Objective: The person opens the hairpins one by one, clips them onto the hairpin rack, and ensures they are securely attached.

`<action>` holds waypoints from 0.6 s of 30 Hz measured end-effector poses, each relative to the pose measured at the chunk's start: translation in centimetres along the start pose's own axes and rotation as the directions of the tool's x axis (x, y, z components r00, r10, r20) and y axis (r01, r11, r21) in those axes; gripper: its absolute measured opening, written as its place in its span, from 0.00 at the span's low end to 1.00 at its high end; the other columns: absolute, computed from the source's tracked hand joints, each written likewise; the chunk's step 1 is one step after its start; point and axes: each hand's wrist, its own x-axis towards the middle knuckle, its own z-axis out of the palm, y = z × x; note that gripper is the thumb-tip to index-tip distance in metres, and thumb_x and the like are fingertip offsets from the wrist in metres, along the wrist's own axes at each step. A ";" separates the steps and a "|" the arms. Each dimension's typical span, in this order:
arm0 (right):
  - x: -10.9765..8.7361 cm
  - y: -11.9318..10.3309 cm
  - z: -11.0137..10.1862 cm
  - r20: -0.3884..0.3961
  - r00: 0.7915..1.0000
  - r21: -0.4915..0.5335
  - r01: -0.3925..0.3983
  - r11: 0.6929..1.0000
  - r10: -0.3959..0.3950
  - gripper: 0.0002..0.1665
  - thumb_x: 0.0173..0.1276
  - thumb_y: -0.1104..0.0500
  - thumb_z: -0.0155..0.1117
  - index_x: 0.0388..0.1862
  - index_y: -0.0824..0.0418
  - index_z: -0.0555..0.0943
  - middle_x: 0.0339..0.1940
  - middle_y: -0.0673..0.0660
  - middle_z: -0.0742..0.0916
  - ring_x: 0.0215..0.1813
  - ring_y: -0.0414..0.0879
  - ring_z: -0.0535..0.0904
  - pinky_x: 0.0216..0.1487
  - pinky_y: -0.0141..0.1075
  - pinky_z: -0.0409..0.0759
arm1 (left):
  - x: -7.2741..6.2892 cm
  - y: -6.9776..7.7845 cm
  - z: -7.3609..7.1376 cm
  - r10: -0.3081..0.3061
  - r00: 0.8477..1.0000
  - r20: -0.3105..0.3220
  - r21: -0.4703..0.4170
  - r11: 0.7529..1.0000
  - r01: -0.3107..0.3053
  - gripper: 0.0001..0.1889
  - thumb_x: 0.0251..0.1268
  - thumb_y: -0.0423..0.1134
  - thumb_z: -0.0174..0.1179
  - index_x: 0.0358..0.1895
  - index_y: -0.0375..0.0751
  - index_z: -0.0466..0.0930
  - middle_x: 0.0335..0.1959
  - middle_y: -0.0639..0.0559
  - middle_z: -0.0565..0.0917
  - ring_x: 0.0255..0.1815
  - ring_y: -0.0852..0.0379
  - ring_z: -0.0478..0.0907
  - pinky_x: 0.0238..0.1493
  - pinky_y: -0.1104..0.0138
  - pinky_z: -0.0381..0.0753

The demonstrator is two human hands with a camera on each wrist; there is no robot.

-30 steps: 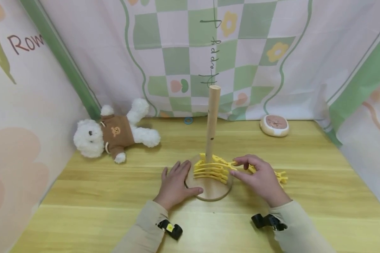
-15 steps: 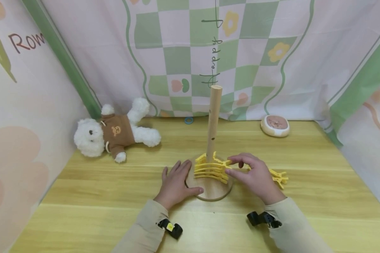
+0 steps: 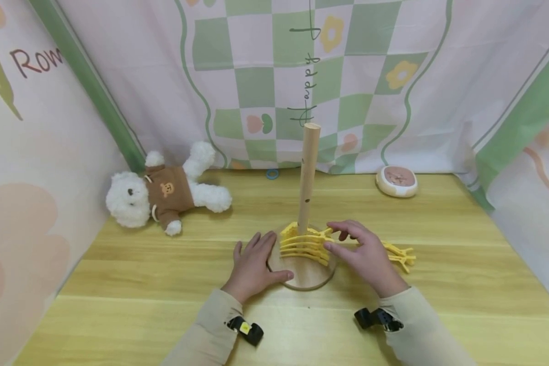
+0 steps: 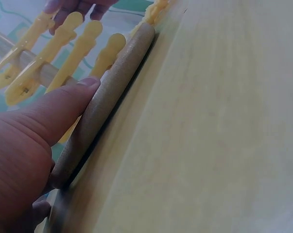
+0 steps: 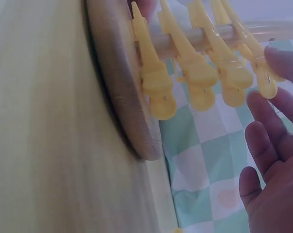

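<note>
A patterned cloth backdrop [image 3: 251, 86] with green and white checks hangs behind the wooden post [image 3: 307, 173]. The bench [image 3: 142, 290] spreads below the post on all sides. The post rises from a round base [image 3: 304, 278] lying on the bench. Well to the left of the post, a white plush toy [image 3: 171, 188] in a brown top lies on its back. Just left of the post's foot, the left hand [image 3: 254, 267] rests on the base's edge, fingers straight and spread. Right of the post, the right hand [image 3: 369, 256] pinches the end of the topmost yellow clip [image 5: 258, 63] between thumb and fingers. That one and the other stacked clips [image 5: 197, 73] sit low on the post, their arms passing either side of it. Farther right of the post, loose clips [image 3: 397, 250] lie partly hidden by the hand. Behind and right of the post sits a rounded white device [image 3: 398, 178]. Behind the post, slightly left, lies a small blue ring [image 3: 272, 178].
</note>
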 end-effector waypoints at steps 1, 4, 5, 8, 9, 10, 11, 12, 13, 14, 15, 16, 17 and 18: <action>0.0 0.1 0.0 -0.002 1.000 0.008 0.004 1.000 -0.004 0.25 0.65 0.53 0.74 0.61 0.56 0.82 0.52 0.50 0.85 0.49 0.43 0.75 0.51 0.42 0.72 | 0.0 0.0 0.0 0.001 1.000 -0.001 0.001 1.000 -0.001 0.55 0.53 0.71 0.66 0.79 0.44 0.57 0.79 0.51 0.61 0.80 0.43 0.52 0.72 0.33 0.40; -0.3 0.4 -0.2 -0.003 1.000 0.025 0.001 1.000 -0.001 0.29 0.66 0.53 0.74 0.64 0.55 0.79 0.53 0.50 0.84 0.50 0.42 0.74 0.55 0.45 0.70 | 0.0 0.0 0.0 0.004 1.000 -0.003 0.001 1.000 -0.004 0.55 0.54 0.71 0.66 0.79 0.44 0.57 0.79 0.51 0.61 0.80 0.43 0.52 0.72 0.33 0.40; -0.4 0.5 -0.3 -0.005 1.000 0.024 -0.003 1.000 0.003 0.29 0.66 0.52 0.74 0.64 0.55 0.79 0.53 0.50 0.84 0.50 0.42 0.74 0.55 0.45 0.70 | 0.0 0.0 0.0 0.005 1.000 -0.003 -0.001 1.000 -0.005 0.55 0.54 0.70 0.66 0.79 0.44 0.57 0.79 0.51 0.61 0.80 0.43 0.52 0.72 0.33 0.40; -0.9 0.9 -0.7 -0.016 1.000 0.006 -0.006 1.000 0.006 0.28 0.66 0.51 0.73 0.64 0.54 0.79 0.53 0.49 0.83 0.51 0.41 0.74 0.54 0.45 0.70 | -0.1 0.0 -0.1 0.004 1.000 -0.002 -0.005 1.000 -0.004 0.54 0.54 0.70 0.66 0.79 0.44 0.58 0.79 0.51 0.61 0.80 0.43 0.52 0.72 0.33 0.40; -1.0 1.1 -0.9 -0.024 1.000 -0.004 -0.005 1.000 0.005 0.28 0.66 0.51 0.74 0.63 0.54 0.80 0.53 0.49 0.83 0.50 0.41 0.74 0.54 0.44 0.70 | -0.1 0.0 -0.1 0.004 1.000 -0.001 -0.007 1.000 -0.004 0.54 0.54 0.70 0.66 0.79 0.44 0.58 0.79 0.51 0.61 0.80 0.43 0.52 0.72 0.33 0.40; -1.1 1.3 -1.0 -0.031 1.000 -0.013 0.000 1.000 0.000 0.27 0.66 0.52 0.74 0.62 0.55 0.80 0.53 0.48 0.84 0.50 0.41 0.74 0.54 0.43 0.70 | -0.1 0.1 -0.1 0.004 1.000 -0.001 -0.007 1.000 -0.004 0.54 0.54 0.70 0.66 0.79 0.44 0.58 0.79 0.51 0.61 0.80 0.43 0.52 0.72 0.33 0.40; -1.3 1.5 -1.2 -0.040 0.999 -0.022 0.006 1.000 -0.007 0.26 0.65 0.53 0.74 0.61 0.56 0.81 0.52 0.49 0.84 0.50 0.41 0.74 0.53 0.43 0.71 | -0.1 0.1 -0.1 0.004 1.000 -0.002 -0.007 1.000 -0.004 0.54 0.54 0.70 0.66 0.79 0.43 0.58 0.79 0.51 0.61 0.80 0.43 0.52 0.72 0.33 0.40; -1.4 1.6 -1.3 -0.047 0.999 -0.034 0.009 0.999 -0.011 0.25 0.65 0.53 0.74 0.61 0.56 0.81 0.52 0.49 0.84 0.49 0.42 0.75 0.53 0.41 0.71 | -0.1 0.1 -0.1 0.005 1.000 -0.003 -0.004 1.000 -0.005 0.54 0.54 0.70 0.66 0.79 0.43 0.58 0.79 0.51 0.61 0.80 0.43 0.52 0.72 0.33 0.40; -1.5 1.8 -1.5 -0.054 0.998 -0.045 0.011 0.999 -0.014 0.25 0.65 0.54 0.74 0.60 0.57 0.81 0.52 0.49 0.84 0.49 0.42 0.75 0.53 0.40 0.71 | -0.1 0.1 -0.1 0.006 1.000 -0.003 -0.003 1.000 -0.006 0.54 0.54 0.70 0.66 0.79 0.43 0.58 0.79 0.51 0.61 0.80 0.43 0.52 0.72 0.33 0.40; -1.7 1.9 -1.6 -0.061 0.998 -0.058 0.012 0.998 -0.016 0.25 0.65 0.54 0.74 0.59 0.58 0.81 0.51 0.49 0.84 0.49 0.42 0.75 0.53 0.39 0.72 | -0.2 0.1 -0.1 0.006 1.000 -0.003 -0.002 1.000 -0.006 0.54 0.54 0.70 0.66 0.79 0.43 0.58 0.79 0.51 0.61 0.80 0.43 0.52 0.72 0.33 0.40; -1.8 2.0 -1.8 -0.065 0.998 -0.066 0.013 0.998 -0.017 0.25 0.65 0.55 0.75 0.59 0.59 0.81 0.51 0.50 0.84 0.48 0.43 0.75 0.52 0.38 0.72 | -0.2 0.1 -0.1 0.005 1.000 -0.003 -0.002 1.000 -0.005 0.54 0.54 0.70 0.66 0.79 0.43 0.58 0.79 0.51 0.61 0.80 0.43 0.52 0.72 0.33 0.40; -1.9 2.1 -1.9 -0.067 0.998 -0.073 0.013 0.997 -0.018 0.25 0.64 0.55 0.75 0.59 0.60 0.81 0.51 0.51 0.84 0.48 0.44 0.76 0.52 0.37 0.73 | -0.2 0.1 -0.1 0.004 1.000 -0.003 -0.003 1.000 -0.004 0.54 0.54 0.70 0.66 0.79 0.43 0.58 0.79 0.51 0.61 0.80 0.43 0.52 0.72 0.33 0.40; -2.0 2.2 -2.1 -0.071 0.997 -0.080 0.013 0.997 -0.019 0.25 0.64 0.56 0.75 0.59 0.61 0.81 0.51 0.51 0.84 0.48 0.45 0.76 0.52 0.37 0.73 | -0.2 0.1 -0.1 0.003 1.000 -0.002 -0.004 1.000 -0.003 0.54 0.54 0.70 0.66 0.79 0.43 0.58 0.79 0.51 0.61 0.80 0.43 0.52 0.72 0.33 0.40; -2.1 2.3 -2.2 -0.074 0.997 -0.088 0.012 0.996 -0.018 0.25 0.64 0.56 0.75 0.58 0.61 0.81 0.51 0.52 0.84 0.48 0.46 0.76 0.51 0.36 0.73 | -0.2 0.1 -0.1 0.003 1.000 -0.002 -0.007 1.000 -0.003 0.54 0.54 0.70 0.66 0.79 0.43 0.58 0.79 0.51 0.61 0.80 0.43 0.52 0.72 0.33 0.40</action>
